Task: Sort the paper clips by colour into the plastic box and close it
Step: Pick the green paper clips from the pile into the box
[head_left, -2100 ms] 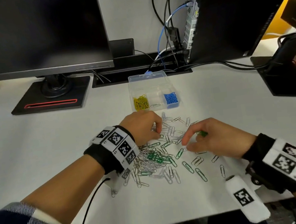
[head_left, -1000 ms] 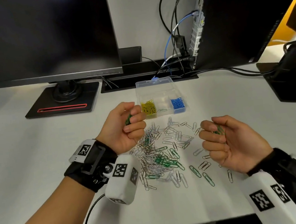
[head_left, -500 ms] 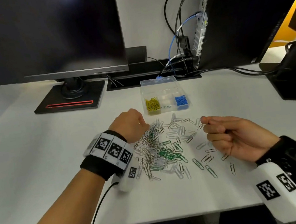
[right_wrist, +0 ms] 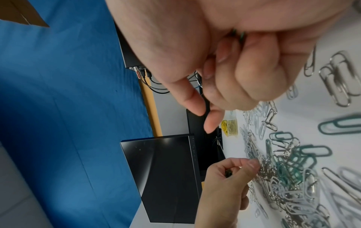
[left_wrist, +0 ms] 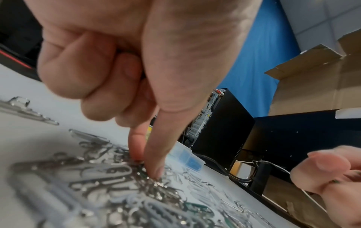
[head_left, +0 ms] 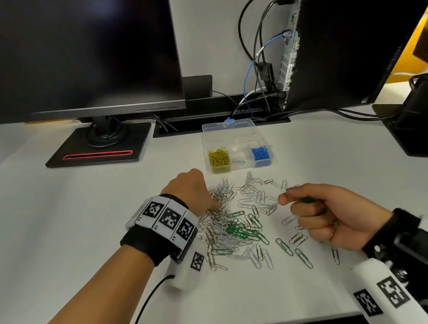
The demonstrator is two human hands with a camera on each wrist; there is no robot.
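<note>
Pinching down with thumb and forefinger, the left hand (head_left: pixel 193 189) touches the silver paper clips at the far-left edge of the loose pile (head_left: pixel 232 224) on the white worktop (head_left: pixel 54 237), its other fingers curled round green clips. Beside the pile, the right hand (head_left: pixel 323 215) is fisted around green paper clips (right_wrist: pixel 239 34). Beyond both hands the plastic box (head_left: pixel 230 128) stands open, yellow clips (head_left: pixel 218 157) in its left compartment, blue clips (head_left: pixel 260 153) in its right.

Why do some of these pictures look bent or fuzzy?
Head view: wide lens bows the monitor and desk edges, otherwise sharp. Left wrist view: the nearest paper clips are out of focus, and the left hand is soft. Right wrist view: turned sideways, right hand slightly blurred.
</note>
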